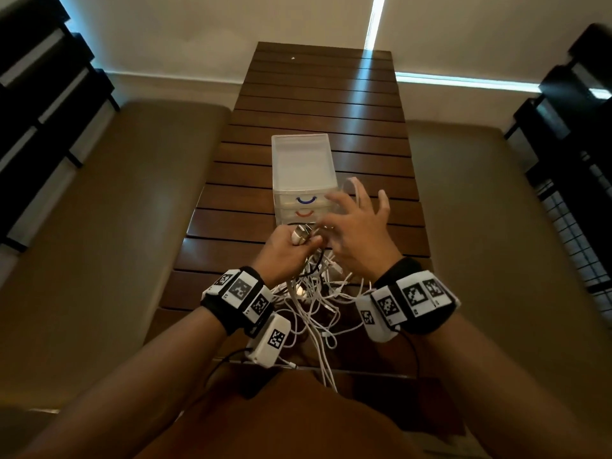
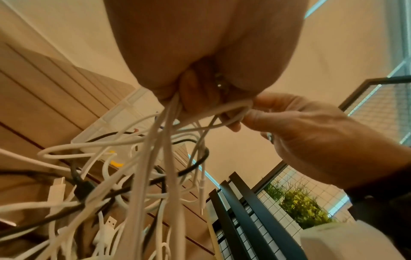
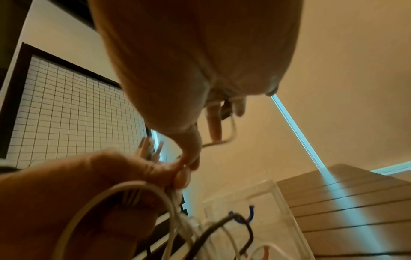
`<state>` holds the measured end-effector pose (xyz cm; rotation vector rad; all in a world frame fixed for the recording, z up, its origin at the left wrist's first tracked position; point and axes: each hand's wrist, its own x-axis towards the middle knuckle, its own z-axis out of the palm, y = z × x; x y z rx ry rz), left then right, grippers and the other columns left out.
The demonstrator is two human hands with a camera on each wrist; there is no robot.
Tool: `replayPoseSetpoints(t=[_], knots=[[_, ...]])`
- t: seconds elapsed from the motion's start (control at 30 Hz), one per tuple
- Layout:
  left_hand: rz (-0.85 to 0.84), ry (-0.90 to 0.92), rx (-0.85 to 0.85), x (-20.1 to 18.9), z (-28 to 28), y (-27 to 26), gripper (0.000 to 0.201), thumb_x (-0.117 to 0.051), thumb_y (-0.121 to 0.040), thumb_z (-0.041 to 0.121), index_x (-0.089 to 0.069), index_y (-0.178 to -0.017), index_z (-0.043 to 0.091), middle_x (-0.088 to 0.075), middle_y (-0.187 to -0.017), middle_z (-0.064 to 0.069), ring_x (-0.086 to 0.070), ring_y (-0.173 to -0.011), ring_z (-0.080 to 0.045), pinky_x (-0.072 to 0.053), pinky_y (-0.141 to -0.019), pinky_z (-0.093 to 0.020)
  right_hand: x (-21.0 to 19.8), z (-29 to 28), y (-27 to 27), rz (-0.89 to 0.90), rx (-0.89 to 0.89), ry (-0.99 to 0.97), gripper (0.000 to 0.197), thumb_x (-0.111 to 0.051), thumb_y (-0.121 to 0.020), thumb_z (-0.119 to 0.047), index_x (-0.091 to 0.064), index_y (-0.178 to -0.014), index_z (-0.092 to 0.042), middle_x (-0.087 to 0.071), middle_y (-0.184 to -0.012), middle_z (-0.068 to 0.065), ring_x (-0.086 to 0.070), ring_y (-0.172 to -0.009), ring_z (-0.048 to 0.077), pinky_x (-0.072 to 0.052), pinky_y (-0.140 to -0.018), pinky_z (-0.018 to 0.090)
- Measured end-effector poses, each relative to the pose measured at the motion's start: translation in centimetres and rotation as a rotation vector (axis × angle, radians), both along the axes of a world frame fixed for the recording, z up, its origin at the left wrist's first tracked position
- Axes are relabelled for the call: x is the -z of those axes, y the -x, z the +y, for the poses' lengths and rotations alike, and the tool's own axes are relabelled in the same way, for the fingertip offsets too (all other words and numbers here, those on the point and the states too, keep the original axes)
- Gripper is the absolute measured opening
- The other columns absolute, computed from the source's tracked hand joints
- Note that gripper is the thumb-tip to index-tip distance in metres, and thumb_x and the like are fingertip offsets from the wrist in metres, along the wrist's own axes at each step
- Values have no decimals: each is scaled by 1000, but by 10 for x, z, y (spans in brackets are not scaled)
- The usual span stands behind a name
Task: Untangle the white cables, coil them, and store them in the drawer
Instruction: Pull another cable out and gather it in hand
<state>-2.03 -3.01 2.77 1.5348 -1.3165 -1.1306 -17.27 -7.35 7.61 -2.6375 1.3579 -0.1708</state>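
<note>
A tangle of white cables [image 1: 314, 293] lies on the wooden table in front of me, with a black cable [image 2: 193, 165] mixed in. My left hand [image 1: 303, 241] grips a bundle of white cable strands [image 2: 169, 109], which hang from my fist into the tangle. My right hand [image 1: 331, 231] is beside it, pinching one white cable [image 2: 246, 112] between thumb and forefinger with the other fingers spread. A loop of this cable [image 3: 231, 133] curls over those fingers. Just beyond the hands stands the translucent drawer unit [image 1: 299, 167], its blue handle [image 1: 306, 201] and red handle [image 1: 304, 213] facing me.
The slatted wooden table [image 1: 318, 104] runs long and narrow away from me. Padded benches [image 1: 132, 200] flank it on both sides. Black slatted frames [image 1: 49, 94] and a wire-grid panel [image 3: 66, 98] stand at the room's sides. Some cable ends hang over the near table edge [image 1: 328, 376].
</note>
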Motion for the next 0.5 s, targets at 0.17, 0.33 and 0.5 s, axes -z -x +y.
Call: replayPoseSetpoints(t=[0.17,0.33,0.5], knots=[[-18,-156,66,3,3,-2,21,-63,-91,22,-68,-78,7,-64,-63,4,-53,-54,-9,-41,-52,-22,-18,-24,7,-717,195,-144,11,-60,-90,-38,-68,-85,-43,-60,-107,-32,-36,-138,24,-6,-114,64],[-87,-242,-49,24,9,-18,28,-64,-90,29,-71,-81,4,-57,-62,-7,-46,-49,-15,-36,-47,-25,-29,-59,25,-1046,357,-19,9,-58,-78,-53,-67,-80,-55,-68,-106,-13,-58,-111,19,-41,-103,53],[-161,-152,-79,26,6,-31,33,-60,-92,36,-73,-64,26,-65,-68,-14,-51,-58,-23,-38,-57,-34,-10,-37,32,13,476,-48,53,-59,-88,-41,-43,-138,-39,-8,-162,0,4,-147,39,3,-113,62]])
